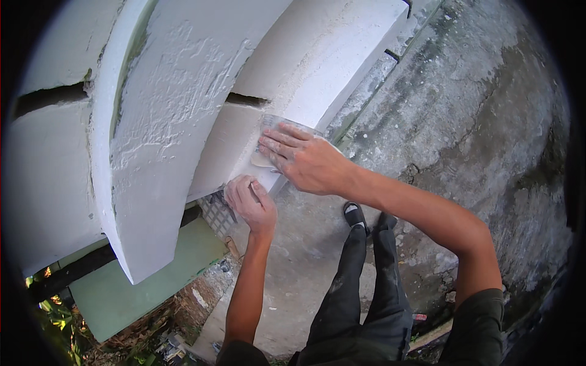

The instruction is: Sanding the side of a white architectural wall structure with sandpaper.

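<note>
My right hand [299, 152] is pressed against the white ledge [354, 55], its dusty fingers closed over a thin greyish sheet [278, 122] that looks like sandpaper. A pale rounded edge shows under those fingers; what it belongs to is hidden. Lower and to the left, my left hand [249, 201] is curled up by the ledge's near end, powdered white. A thin dark edge shows between its thumb and fingers, too little of it to name. Rough dried filler runs along the corner where the ledge meets the white wall [262, 73].
At left a white curved beam [177, 110] with a rough coat juts down to a pointed end. Below it lie a pale green panel [146, 274] and a dark bar [79, 268]. Stained concrete floor [464, 134] spreads to the right; plants [58, 323] grow at the lower left.
</note>
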`<state>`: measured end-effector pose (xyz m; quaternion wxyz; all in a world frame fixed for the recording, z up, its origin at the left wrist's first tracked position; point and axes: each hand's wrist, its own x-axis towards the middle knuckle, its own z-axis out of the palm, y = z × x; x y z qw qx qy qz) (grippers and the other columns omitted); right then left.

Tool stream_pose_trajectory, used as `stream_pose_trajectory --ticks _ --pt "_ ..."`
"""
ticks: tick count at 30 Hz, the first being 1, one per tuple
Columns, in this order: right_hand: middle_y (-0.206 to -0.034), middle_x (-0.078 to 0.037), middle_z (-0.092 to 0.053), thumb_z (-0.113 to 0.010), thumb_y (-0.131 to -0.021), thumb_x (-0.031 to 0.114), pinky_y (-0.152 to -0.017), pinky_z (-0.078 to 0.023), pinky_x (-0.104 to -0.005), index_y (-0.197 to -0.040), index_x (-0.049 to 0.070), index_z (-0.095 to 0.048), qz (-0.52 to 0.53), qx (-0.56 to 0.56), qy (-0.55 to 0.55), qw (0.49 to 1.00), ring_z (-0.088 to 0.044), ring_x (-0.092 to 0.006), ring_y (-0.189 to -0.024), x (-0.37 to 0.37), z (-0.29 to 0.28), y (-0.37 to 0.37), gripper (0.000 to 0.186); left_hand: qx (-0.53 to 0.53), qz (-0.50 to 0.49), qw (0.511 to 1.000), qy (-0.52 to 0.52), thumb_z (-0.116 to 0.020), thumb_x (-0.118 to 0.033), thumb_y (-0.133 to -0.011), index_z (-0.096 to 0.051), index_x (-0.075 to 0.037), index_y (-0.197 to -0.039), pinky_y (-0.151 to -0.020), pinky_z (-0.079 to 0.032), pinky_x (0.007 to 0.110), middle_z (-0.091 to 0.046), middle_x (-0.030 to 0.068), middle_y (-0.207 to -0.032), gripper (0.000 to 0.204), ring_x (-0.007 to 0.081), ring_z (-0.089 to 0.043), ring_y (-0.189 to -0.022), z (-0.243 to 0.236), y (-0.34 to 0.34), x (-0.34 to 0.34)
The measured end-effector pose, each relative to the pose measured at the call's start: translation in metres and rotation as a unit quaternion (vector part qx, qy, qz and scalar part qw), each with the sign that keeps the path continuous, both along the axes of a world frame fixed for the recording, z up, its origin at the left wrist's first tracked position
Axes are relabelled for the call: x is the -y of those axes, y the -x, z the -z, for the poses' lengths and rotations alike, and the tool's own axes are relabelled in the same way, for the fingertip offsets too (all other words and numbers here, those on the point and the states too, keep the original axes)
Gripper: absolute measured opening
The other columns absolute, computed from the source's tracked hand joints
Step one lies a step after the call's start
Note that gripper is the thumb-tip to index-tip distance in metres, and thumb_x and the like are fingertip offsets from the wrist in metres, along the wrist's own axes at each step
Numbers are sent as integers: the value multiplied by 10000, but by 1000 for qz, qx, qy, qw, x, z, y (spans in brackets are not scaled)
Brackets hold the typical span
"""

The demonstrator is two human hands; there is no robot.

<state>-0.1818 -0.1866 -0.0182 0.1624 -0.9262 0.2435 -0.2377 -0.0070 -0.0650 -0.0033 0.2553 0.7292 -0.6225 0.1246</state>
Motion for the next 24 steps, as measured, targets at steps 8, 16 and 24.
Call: stream_pose_trajectory --ticks 8,16,24 --pt "-1423 -241 -555 -359 -1034 179 -1232 -288 -423 -1354 -64 -571 205 65 95 972 -497 -329 -1383 89 -3 64 454 -61 280 933 -215 -540 -85 -977 -534 47 -1361 -1171 -333 480 -517 248 -1446 407 444 -425 -1407 -45 -9 58" --pt "-1436 -196 -553 -342 -1051 179 -1222 -303 -420 -1359 -14 -576 257 -7 101 961 -501 -307 -1379 131 -3 102 432 -116 310 925 -184 -599 -186 -964 -525 51 -1357 -1173 -323 494 -508 261 -1458 465 442 -423 -1414 -37 -9 60" --pt "-1250 -271 -660 -499 -1053 233 -1104 -463 -399 -1421 20 -539 218 281 -376 856 -616 -305 -1261 56 -72 57 427 -94 291 933 -190 -626 -274 -930 -543 44 -1339 -1182 -300 491 -507 263 -1457 524 417 -422 -1419 -42 -10 58"
